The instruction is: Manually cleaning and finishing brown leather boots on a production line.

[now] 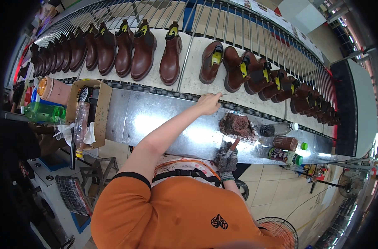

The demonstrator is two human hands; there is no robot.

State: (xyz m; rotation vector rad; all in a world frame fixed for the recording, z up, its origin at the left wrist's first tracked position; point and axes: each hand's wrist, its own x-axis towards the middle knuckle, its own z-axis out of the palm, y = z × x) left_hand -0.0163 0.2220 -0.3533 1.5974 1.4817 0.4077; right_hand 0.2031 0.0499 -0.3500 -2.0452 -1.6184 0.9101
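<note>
My bare left hand [209, 103] reaches over the far edge of the metal bench, just short of a brown ankle boot [212, 64] on the conveyor. Its fingers are partly stretched out with nothing in them. Close to my body, at the bench's near edge, my right hand [226, 158] wears a dark-stained knit glove. A slim reddish-brown piece [233, 146] sticks up from its closed fingers; I cannot make out what it is. Just beyond that hand lies a crumpled, brown-stained wad [238, 125] on a smeared sheet.
Boots in a long row [143, 52] stand on the roller conveyor [189, 83]. Right on the bench are a dark bottle [276, 129], a brown-filled bottle [285, 143] and a green-capped bottle [283, 156]. Leftward stands a cardboard box [102, 112] with a hairbrush [82, 94].
</note>
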